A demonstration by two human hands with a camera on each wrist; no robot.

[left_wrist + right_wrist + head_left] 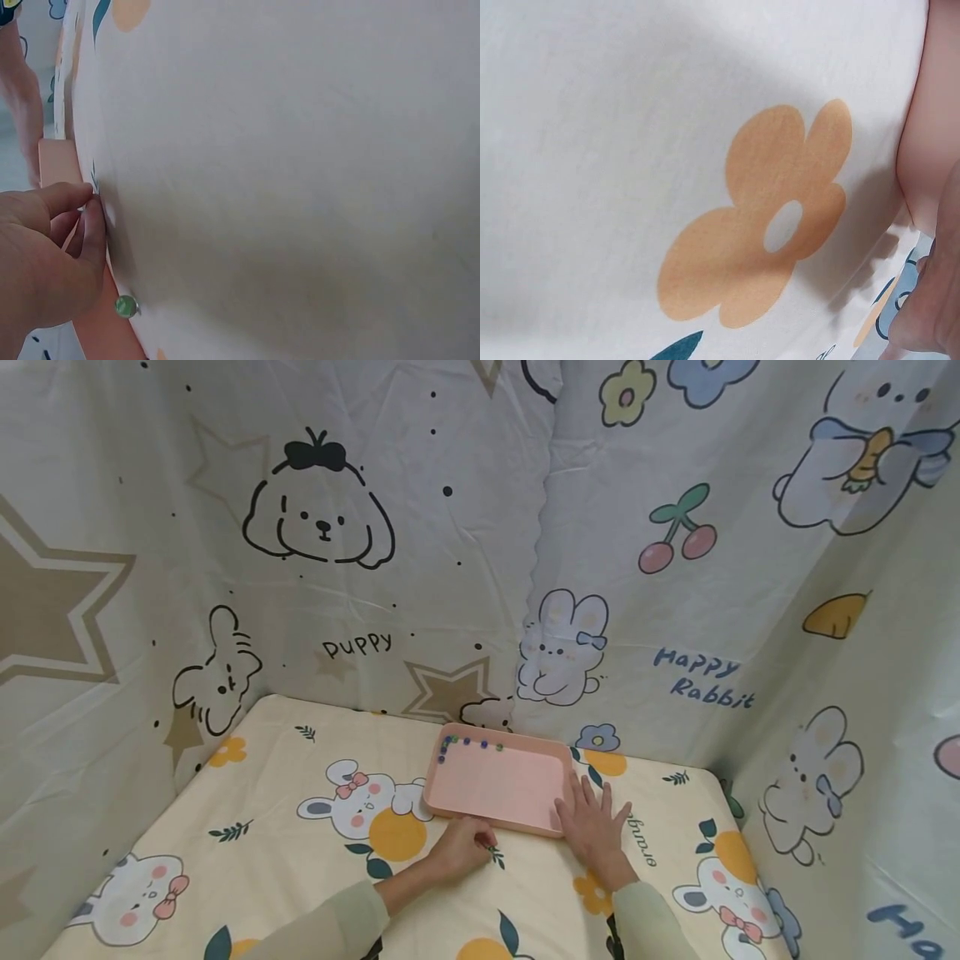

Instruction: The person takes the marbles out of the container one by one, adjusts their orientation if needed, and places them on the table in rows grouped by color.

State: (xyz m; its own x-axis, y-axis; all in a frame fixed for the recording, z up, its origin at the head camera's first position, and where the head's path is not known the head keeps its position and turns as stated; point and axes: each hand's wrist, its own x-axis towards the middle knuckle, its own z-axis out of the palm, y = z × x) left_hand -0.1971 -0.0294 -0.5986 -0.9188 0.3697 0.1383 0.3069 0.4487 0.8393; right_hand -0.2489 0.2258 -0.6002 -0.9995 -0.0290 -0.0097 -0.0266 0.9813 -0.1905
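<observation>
A shallow pink tray (495, 785) lies on the patterned cloth. Several small blue and green balls, like marbles (467, 741), line its far-left corner and far rim. My left hand (461, 852) is at the tray's near side, fingers curled, thumb and forefinger tips brought together close over the cloth. In the left wrist view, nothing shows between those fingertips. A green marble (126, 306) sits outside the tray, beside its wall and below the left hand. My right hand (596, 822) rests with spread, straight fingers on the tray's right rim.
A cream cloth (277, 827) printed with rabbits, oranges and leaves covers the surface. Printed curtains (450, 552) stand as walls behind it and on both sides. The tray's far rim lies close to the back curtain.
</observation>
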